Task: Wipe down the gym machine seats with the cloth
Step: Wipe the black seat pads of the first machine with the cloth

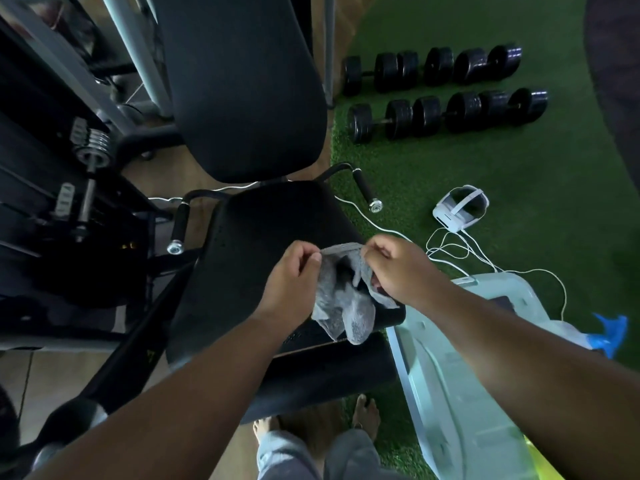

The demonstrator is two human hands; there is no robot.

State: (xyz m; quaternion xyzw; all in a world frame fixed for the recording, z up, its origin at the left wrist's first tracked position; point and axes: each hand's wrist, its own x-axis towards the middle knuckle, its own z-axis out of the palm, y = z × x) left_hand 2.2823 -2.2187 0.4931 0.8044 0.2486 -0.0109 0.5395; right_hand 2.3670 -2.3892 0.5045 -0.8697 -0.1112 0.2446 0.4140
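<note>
Fingers (313,261) of both hands pinch the grey cloth (343,306).

— Where's the camera looking from?
— From the person's head, one wide lens tipped steeply down over the black seat (263,237). Both forearms reach into the picture from the bottom edge, and bare feet show just below the seat's near end.
— How close?
— Near; the seat fills the middle, its backrest (242,81) rising beyond it. The edges bend: dumbbells (446,116) lie well beyond the seat on the right.
— Any second view?
— None, so nothing overlaps.
</note>
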